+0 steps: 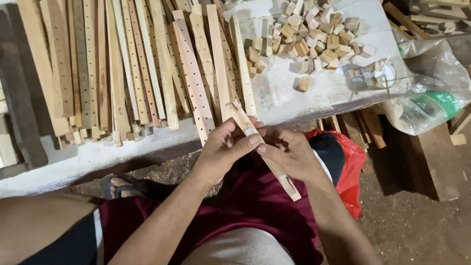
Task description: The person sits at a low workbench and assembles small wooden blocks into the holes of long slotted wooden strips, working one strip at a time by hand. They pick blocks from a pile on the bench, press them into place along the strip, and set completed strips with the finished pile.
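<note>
Both hands grip one short wooden slat (242, 118) over my lap, tilted from upper left down to lower right. My left hand (223, 152) closes around its middle, thumb pressed on the top face. My right hand (289, 152) holds it from the right side, fingertips meeting the left thumb. The slat's lower end (289, 188) sticks out below my right hand.
A white workbench (294, 93) in front carries a stack of long drilled wooden strips (122, 64) on the left and a heap of small wooden blocks (309, 34) on the right. A clear plastic bag (431, 93) hangs at right, a red bag (351, 167) below it. Sawdust covers the floor.
</note>
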